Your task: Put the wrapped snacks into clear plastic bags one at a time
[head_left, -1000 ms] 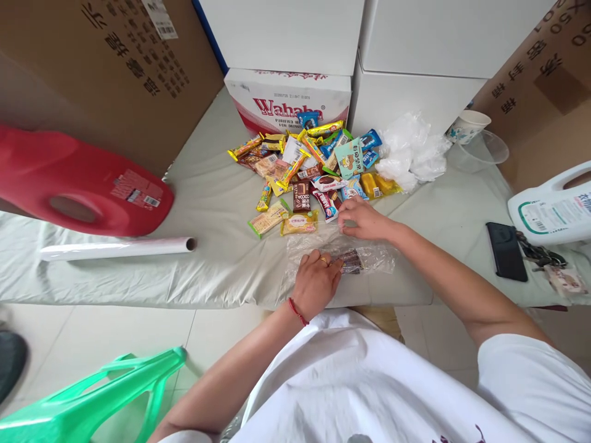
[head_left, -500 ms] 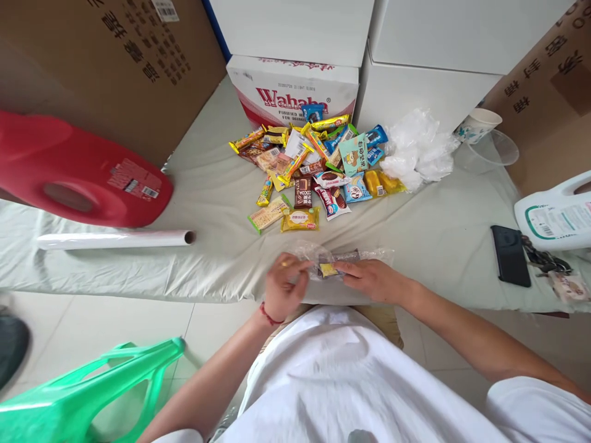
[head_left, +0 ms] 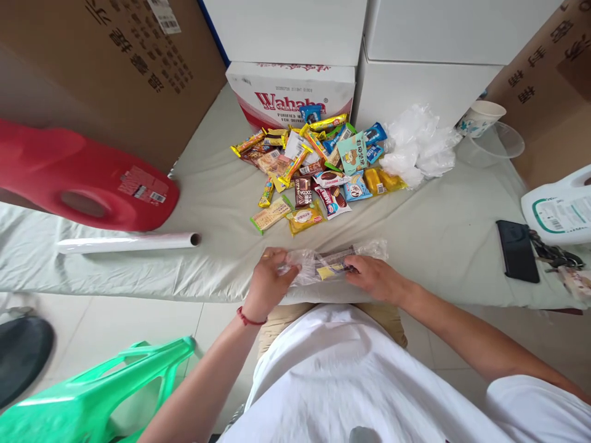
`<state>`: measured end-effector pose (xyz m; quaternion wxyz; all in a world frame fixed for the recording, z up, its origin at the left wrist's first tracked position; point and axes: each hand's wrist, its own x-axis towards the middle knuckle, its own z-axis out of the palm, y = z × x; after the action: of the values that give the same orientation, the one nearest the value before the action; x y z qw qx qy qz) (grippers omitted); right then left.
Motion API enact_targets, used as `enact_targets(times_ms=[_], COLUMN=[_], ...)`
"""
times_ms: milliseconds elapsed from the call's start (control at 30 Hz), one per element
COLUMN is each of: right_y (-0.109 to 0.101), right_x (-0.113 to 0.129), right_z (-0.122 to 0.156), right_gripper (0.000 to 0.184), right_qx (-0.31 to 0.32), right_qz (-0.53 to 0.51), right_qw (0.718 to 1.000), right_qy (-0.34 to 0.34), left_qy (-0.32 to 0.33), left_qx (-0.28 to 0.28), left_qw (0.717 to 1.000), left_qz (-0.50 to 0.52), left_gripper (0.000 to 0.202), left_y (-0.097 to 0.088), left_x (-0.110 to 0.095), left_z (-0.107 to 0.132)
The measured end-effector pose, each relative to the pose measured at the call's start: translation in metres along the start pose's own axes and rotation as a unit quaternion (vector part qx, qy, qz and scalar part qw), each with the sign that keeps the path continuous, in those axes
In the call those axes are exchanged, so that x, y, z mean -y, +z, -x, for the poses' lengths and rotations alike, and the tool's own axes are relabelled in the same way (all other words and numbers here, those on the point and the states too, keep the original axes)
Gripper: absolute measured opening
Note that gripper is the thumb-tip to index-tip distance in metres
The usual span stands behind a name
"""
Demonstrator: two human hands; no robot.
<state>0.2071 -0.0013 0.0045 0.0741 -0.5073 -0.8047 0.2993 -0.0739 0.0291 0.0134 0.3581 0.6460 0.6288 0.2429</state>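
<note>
Left hand (head_left: 270, 280) and right hand (head_left: 376, 278) hold plastic (head_left: 305, 264) around a packet (head_left: 336, 257).

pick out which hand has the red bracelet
The left hand, holding the clear plastic: a red bracelet circles its wrist, while the right hand has a bare wrist.

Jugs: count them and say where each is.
2: a red jug at far left and a white jug at far right, both cut off by the picture's edge.
</note>
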Motion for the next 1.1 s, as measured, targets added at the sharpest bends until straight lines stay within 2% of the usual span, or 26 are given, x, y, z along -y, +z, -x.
enact_targets(times_ms=[100, 167, 200, 267, 367, 433, 467, 533, 600, 633, 667, 700, 767, 833, 900, 967, 1033, 1100], right_y=[-0.001, -0.002, -0.002, -0.001, -0.003, -0.008, -0.013, -0.021, -0.026, -0.027, -0.026, -0.025, -0.021, -0.020, -0.019, -0.017, -0.009, 0.006], right_x=[0.002, 0.005, 0.005, 0.006, 0.003, -0.001, -0.004, -0.011, -0.022, -0.028, -0.034, -0.039, -0.044, -0.039, -0.025, -0.007, 0.009, 0.018], right_z=[-0.005, -0.008, -0.010, -0.010, -0.003, 0.005, 0.008, 0.011, 0.005, 0.001, -0.004, -0.009, -0.015, -0.013, -0.004, 0.005, 0.010, 0.008], right_gripper=[0.009, 0.011, 0.012, 0.014, 0.016, 0.021, 0.026, 0.033, 0.038, 0.047, 0.055, 0.055, 0.032, 0.013, 0.013, 0.015, 0.016, 0.016], right_qx=[0.008, 0.007, 0.003, -0.009, -0.029, -0.037, -0.056, -0.138, -0.223, -0.237, -0.226, -0.196, -0.141, -0.141, -0.174, -0.171, -0.148, -0.154], right_qz=[-0.051, -0.077, -0.088, -0.098, -0.089, -0.103, -0.111, -0.091, -0.019, 0.016, 0.038, 0.044, 0.029, 0.020, 0.031, 0.035, 0.004, -0.082], right_qw=[0.997, 0.994, 0.993, 0.993, 0.995, 0.990, 0.987, 0.985, 0.973, 0.967, 0.966, 0.971, 0.981, 0.982, 0.975, 0.974, 0.979, 0.975], right_qy=[0.050, 0.072, 0.075, 0.061, -0.027, -0.092, -0.097, -0.044, 0.052, 0.092, 0.117, 0.130, 0.133, 0.125, 0.133, 0.143, 0.143, 0.138], left_qy=[-0.081, -0.094, -0.072, 0.015, 0.154, 0.187, 0.191, 0.192, 0.196, 0.189, 0.171, 0.144, 0.078, 0.039, 0.033, 0.037, 0.047, 0.076], left_qx=[0.041, 0.050, 0.054, 0.070, 0.084, 0.062, 0.048, 0.032, 0.026, 0.018, 0.007, -0.004, 0.000, 0.040, 0.065, 0.060, 0.033, -0.016], left_qw=[0.989, 0.980, 0.979, 0.983, 0.983, 0.979, 0.976, 0.967, 0.961, 0.962, 0.965, 0.969, 0.975, 0.975, 0.975, 0.978, 0.981, 0.979], left_qz=[0.117, 0.169, 0.182, 0.168, 0.052, -0.051, -0.097, -0.163, -0.191, -0.197, -0.199, -0.202, -0.209, -0.215, -0.209, -0.195, -0.183, -0.188], left_gripper=[0.027, 0.026, 0.023, 0.018, 0.030, 0.033, 0.033, 0.031, 0.027, 0.023, 0.017, 0.020, 0.045, 0.052, 0.045, 0.041, 0.033, 0.025], left_y=[-0.006, 0.001, 0.008, 0.026, 0.053, 0.066, 0.069, 0.071, 0.069, 0.067, 0.065, 0.063, 0.060, 0.058, 0.057, 0.060, 0.065, 0.073], left_x=[-0.012, -0.026, -0.033, -0.046, -0.055, -0.056, -0.055, -0.054, -0.053, -0.053, -0.053, -0.052, -0.051, -0.048, -0.047, -0.047, -0.048, -0.049], left_z=[0.027, 0.039, 0.043, 0.042, 0.028, 0.018, 0.014, 0.008, 0.003, 0.000, -0.003, -0.007, -0.014, -0.019, -0.021, -0.018, -0.014, -0.008])
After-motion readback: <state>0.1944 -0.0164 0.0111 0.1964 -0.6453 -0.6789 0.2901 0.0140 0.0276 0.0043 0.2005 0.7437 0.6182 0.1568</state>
